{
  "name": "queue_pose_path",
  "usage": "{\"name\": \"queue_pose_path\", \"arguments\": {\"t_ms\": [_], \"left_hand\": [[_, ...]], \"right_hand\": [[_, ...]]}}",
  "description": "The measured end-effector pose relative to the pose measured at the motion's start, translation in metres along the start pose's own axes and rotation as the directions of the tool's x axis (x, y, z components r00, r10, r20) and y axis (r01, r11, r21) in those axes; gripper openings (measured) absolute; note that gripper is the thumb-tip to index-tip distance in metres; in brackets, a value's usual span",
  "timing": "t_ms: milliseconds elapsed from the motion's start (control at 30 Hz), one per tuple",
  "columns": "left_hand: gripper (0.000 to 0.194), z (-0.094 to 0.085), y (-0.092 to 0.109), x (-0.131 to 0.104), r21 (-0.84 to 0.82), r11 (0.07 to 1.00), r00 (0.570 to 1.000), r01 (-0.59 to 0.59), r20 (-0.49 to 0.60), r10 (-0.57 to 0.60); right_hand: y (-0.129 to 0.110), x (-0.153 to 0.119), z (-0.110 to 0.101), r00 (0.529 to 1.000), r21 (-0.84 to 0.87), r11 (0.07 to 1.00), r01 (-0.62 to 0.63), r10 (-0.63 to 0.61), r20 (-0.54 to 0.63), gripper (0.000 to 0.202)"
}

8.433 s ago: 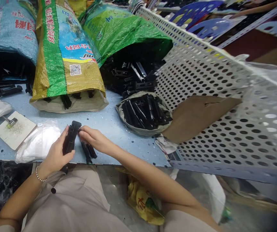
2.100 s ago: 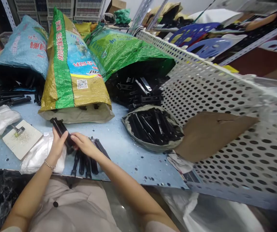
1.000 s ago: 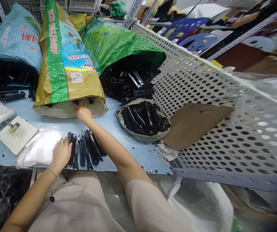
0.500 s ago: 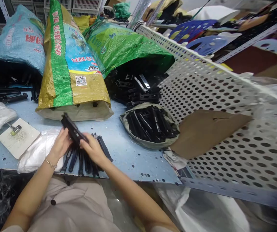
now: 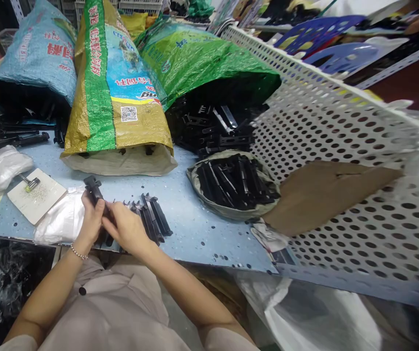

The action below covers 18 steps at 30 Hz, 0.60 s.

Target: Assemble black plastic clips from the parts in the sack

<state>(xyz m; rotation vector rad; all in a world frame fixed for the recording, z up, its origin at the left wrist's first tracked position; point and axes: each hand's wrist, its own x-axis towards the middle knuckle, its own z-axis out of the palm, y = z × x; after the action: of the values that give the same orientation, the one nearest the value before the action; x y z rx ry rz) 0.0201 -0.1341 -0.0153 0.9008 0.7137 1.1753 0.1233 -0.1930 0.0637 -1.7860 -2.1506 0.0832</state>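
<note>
Both hands are closed on a long black plastic part (image 5: 94, 189) above the front of the table. My left hand (image 5: 91, 219) wraps its upper length from the left, and a bracelet circles that wrist. My right hand (image 5: 125, 225) grips the lower end, its thumb pointing toward the left fingers. How many pieces are in the grip, I cannot tell. Beneath and to the right of my right hand lies a row of similar black parts (image 5: 153, 217), partly hidden by the hand. A stack of clear plastic bags (image 5: 59, 219) lies just left of my left hand.
Behind stand a blue sack (image 5: 44, 53), a gold-and-green sack (image 5: 121, 129) and a green sack (image 5: 209, 58); black parts spill from the outer two. A round cloth-lined container (image 5: 231, 212) of black parts is at right, beside a perforated white panel (image 5: 341, 122). A stamp (image 5: 31, 184) rests on a pad (image 5: 44, 200).
My hands have drawn closer to the body with the black part, which now stands more upright. The right hand has slid left toward the left hand. The camera view has shifted slightly.
</note>
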Motion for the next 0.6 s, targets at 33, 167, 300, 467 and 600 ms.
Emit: {"name": "queue_pose_path", "arguments": {"t_ms": [33,167,300,467,600], "left_hand": [[0.050,-0.003,0.001,-0.003,-0.051,0.998,0.999,0.024,0.028,-0.023],[0.044,-0.016,0.014,-0.014,-0.274,0.917,0.929,0.291,0.311,-0.202],[0.047,-0.019,0.023,-0.023,-0.318,0.809,0.815,0.495,0.492,-0.305],[0.046,-0.015,0.031,-0.034,-0.284,0.752,0.731,0.595,0.580,-0.359],[0.051,-0.005,0.036,-0.041,-0.220,0.902,0.861,0.371,0.446,-0.245]], "right_hand": [[-0.001,0.000,-0.002,0.998,0.054,0.997,0.056,-0.058,0.035,0.025],[0.012,0.011,-0.017,0.995,0.037,0.996,0.086,-0.084,-0.051,0.033],[0.031,0.026,-0.030,0.965,-0.294,0.920,0.261,-0.256,0.056,0.041],[0.045,0.029,-0.037,0.893,-0.273,0.859,0.434,-0.370,0.256,0.046],[0.043,0.022,-0.024,0.964,-0.072,0.971,0.229,-0.216,0.153,0.057]]}}
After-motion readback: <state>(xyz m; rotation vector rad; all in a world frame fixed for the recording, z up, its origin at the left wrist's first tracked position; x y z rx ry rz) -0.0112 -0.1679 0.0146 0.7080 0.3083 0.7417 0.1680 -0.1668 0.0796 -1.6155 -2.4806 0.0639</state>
